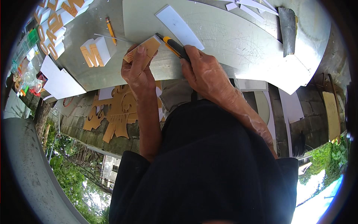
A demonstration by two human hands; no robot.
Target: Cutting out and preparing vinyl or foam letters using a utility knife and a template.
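Head view: left hand (137, 69) grips an orange foam piece (146, 48), pressing it to the table (223, 41) edge to steady it. Right hand (204, 72) is closed around a yellow-and-black utility knife (174, 45), tip meeting the piece's top.

Left hand (138, 69) raised at the table edge, fingers curled, thumb pressed flat on top. Right hand (204, 72) just beside it, closed in a fist-like grip. Both forearms bare, angled inward.
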